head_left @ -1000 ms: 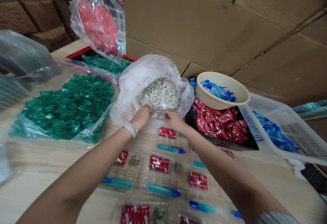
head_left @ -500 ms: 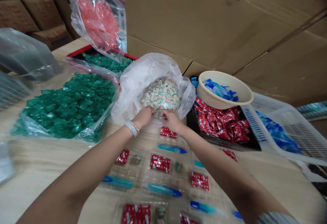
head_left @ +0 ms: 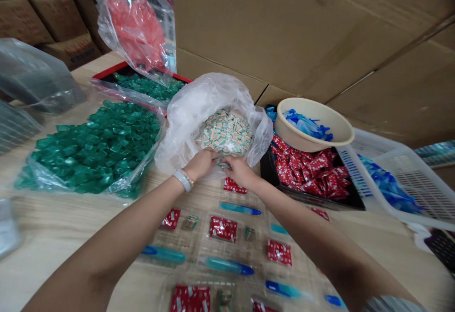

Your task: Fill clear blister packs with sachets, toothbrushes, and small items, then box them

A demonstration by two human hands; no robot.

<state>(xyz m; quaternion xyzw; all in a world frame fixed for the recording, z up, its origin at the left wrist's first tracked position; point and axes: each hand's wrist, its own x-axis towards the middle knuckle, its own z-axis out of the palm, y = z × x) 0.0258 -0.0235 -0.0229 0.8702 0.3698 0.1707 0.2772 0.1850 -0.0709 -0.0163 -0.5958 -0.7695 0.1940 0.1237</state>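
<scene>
A crumpled white plastic bag stands open in the middle, filled with small striped pieces in pale orange, green and white. At its front edge my left hand has its fingers pinched together; what they hold is too small to make out. Close beside it, my right hand pinches a small striped piece between thumb and finger. Under my forearms lie clear plastic trays with red printed packets, blue-and-teal pens and small striped pieces in them.
Green translucent pieces fill a clear bag on the left, with a red-rimmed tray behind. To the right, a cream basin sits over a black box of red packets, beside a white basket. Cardboard stands behind.
Both hands stay at the bag's front edge, with only slight finger movement. The view has shifted very slightly; the trays and containers otherwise look the same.
</scene>
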